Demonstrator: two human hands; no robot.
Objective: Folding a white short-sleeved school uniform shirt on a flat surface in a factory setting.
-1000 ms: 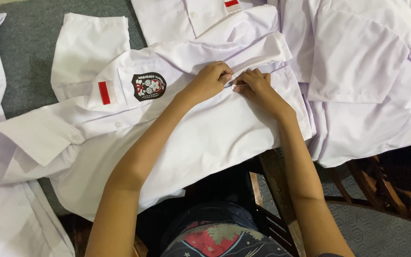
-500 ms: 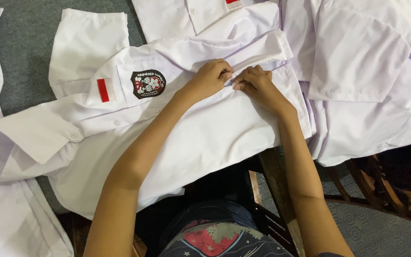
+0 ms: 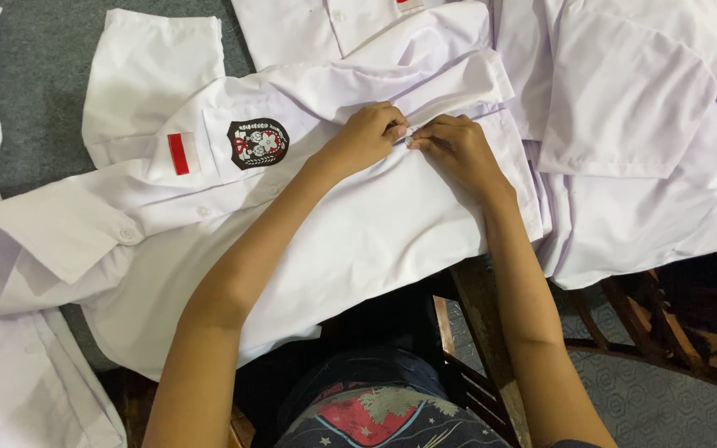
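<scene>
White shirt (image 3: 350, 241) lies spread on the grey table (image 3: 35, 91) before you; your left hand (image 3: 367, 134) and right hand (image 3: 456, 149) both pinch its front edge, fingertips nearly touching; black badge (image 3: 258, 143) left; more shirts (image 3: 632, 124) right.

The white shirt (image 3: 358, 241) is soft, smooth cloth. The grey table cover (image 3: 39, 99) looks rough and fuzzy.
</scene>
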